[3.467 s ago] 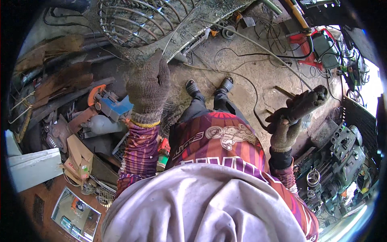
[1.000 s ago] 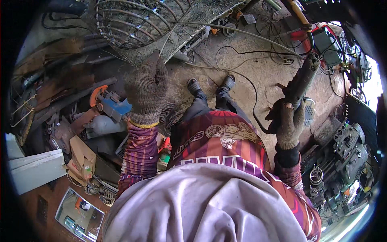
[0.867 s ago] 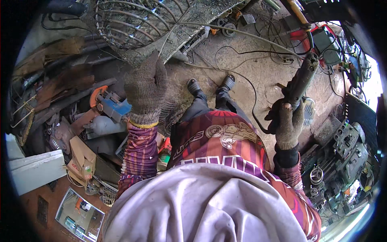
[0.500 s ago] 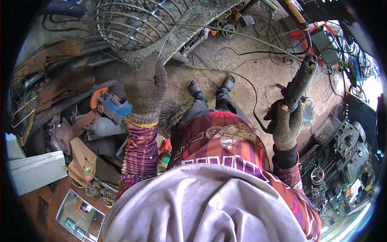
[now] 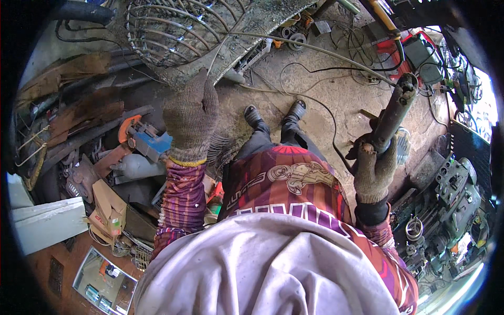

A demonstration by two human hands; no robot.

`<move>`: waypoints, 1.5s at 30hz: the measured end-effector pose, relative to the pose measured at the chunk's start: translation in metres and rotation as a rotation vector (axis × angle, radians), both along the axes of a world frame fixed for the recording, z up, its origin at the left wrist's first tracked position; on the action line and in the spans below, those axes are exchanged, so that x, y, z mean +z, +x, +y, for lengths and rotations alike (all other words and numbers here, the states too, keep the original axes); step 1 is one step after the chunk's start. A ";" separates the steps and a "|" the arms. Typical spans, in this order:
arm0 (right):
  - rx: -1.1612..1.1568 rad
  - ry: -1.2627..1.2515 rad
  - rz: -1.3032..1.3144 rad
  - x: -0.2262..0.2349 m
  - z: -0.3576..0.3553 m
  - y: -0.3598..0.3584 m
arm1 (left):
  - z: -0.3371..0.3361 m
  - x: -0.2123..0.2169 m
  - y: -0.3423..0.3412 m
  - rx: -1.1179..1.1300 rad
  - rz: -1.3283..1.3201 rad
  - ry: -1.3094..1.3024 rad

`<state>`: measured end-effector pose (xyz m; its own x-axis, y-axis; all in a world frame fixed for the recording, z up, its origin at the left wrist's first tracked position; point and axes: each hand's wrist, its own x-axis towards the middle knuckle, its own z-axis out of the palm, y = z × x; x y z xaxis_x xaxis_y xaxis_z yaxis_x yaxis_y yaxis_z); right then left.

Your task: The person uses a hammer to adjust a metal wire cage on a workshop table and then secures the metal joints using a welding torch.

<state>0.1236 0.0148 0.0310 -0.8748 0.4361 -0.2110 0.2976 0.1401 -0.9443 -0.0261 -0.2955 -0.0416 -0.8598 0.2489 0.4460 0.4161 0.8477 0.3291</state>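
My left hand (image 5: 190, 121), in a grey-brown knitted glove with a yellow cuff, is closed beside the metal table's edge. A thin metal rod (image 5: 216, 55) runs from its fingertips up to the side of a round wire cage (image 5: 176, 32). That cage of curved metal rods lies on the metal table (image 5: 262, 23), with shiny spots along its bars. In my gloved right hand (image 5: 375, 170) is a dark welding electrode holder (image 5: 392, 115), tilted up to the right. From its jaw a long welding rod (image 5: 320, 51) reaches left, its tip at the cage's side.
Cables (image 5: 328, 113) snake across the concrete floor around my feet. Scrap boards and a blue-and-orange machine (image 5: 149, 139) crowd the left, near a cardboard box (image 5: 107, 210). A red-and-grey machine (image 5: 422, 60) stands far right, with greasy machinery (image 5: 457, 194) nearer on the right.
My right hand and the electrode holder have shifted slightly to the right, and the rod's far end has moved with them. My left hand has barely moved.
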 end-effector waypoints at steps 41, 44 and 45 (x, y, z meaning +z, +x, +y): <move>-0.009 0.649 -0.068 0.070 0.030 -0.054 | -0.002 0.009 0.004 0.042 -0.122 -0.024; 0.073 0.795 -0.094 0.082 0.030 -0.055 | -0.001 0.011 0.003 0.050 -0.115 -0.003; 0.101 0.844 -0.103 0.083 0.031 -0.056 | -0.001 0.011 0.002 0.047 -0.114 0.011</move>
